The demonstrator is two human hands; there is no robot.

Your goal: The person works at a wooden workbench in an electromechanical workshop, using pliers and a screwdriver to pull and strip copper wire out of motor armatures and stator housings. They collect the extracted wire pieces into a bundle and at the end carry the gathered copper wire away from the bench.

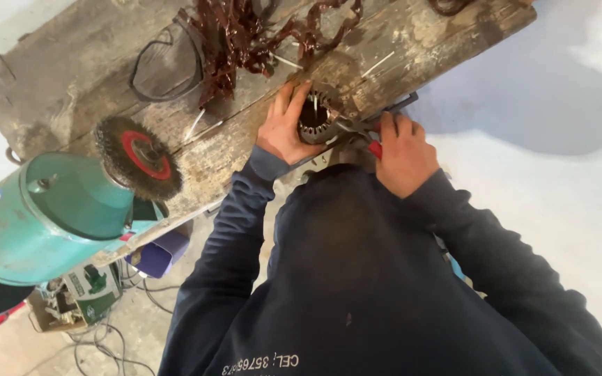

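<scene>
My left hand (283, 132) is cupped against the stator core (315, 122), a ring of slotted metal that sits at the near edge of the wooden workbench (71, 76), a little above the middle of the view. The fingers are spread and wrapped round the core's outer wall at its nine o'clock side, pressing on it. My right hand (402, 153) is at the core's four o'clock, fingers curled together and clamped on the red handles of the pliers (357, 129). The pliers' nose points toward ten o'clock and reaches the rim of the core; whether the tips grip anything there I cannot tell.

On the bench at the core's eleven o'clock lies a tangle of reddish-brown copper winding wire (245, 35), with a loop of black cable (165, 66) just beside it at nine o'clock. A few thin pale slips (377, 64) lie scattered on the wood, one at the core's two o'clock.

Far out at eight o'clock stands a teal bench grinder (43, 216) with a wire brush wheel (139, 157) with a red centre on its shaft. My dark blue sleeves fill the lower part of the view.
</scene>
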